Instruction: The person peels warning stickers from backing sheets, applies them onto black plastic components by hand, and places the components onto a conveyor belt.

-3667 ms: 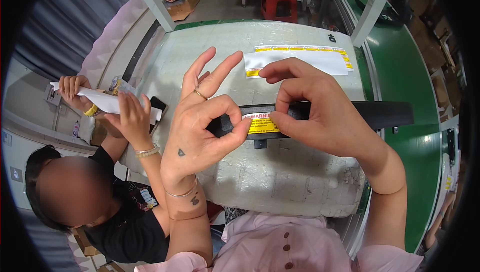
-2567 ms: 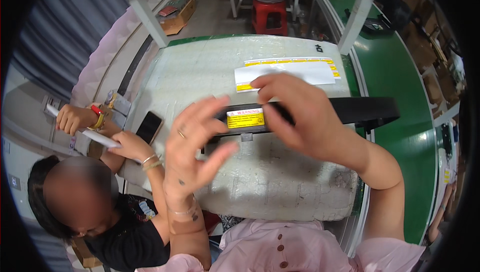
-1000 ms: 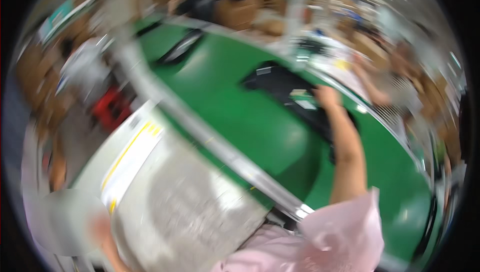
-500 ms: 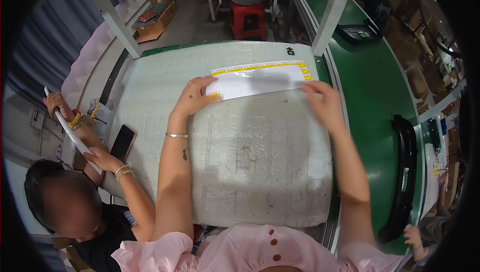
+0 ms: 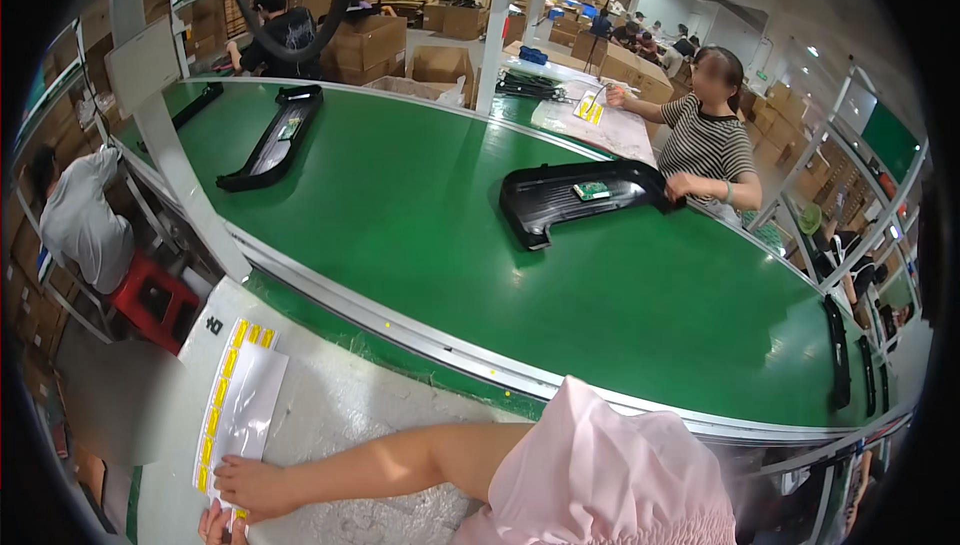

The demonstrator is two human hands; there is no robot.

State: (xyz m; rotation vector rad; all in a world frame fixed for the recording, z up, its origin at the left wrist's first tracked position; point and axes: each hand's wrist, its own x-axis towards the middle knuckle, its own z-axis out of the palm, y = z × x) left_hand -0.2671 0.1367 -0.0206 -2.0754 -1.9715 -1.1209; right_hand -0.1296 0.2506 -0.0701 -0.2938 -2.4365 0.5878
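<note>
A long white sheet (image 5: 250, 410) edged with yellow stickers lies at the lower left on the pale, film-wrapped worktop (image 5: 345, 390). My right hand (image 5: 252, 488) reaches across from the right and rests on the near end of this sticker sheet, its fingers stretched over the surface. Only the fingers of my left hand (image 5: 213, 525) come in at the lower edge, around the sheet's near end; its palm and wrist are out of view. One yellow sticker shows beside those fingers.
Past the worktop's metal rail runs a green conveyor (image 5: 420, 245). Black curved plastic housings lie on it, one (image 5: 275, 140) at far left and another (image 5: 580, 195) touched by a co-worker (image 5: 705, 140) opposite. A red stool (image 5: 155, 295) stands at left beside a white post.
My view has swung far to the right, bringing the conveyor and co-worker into the middle. My right hand has left the sheet's far end and come beside my left hand.
</note>
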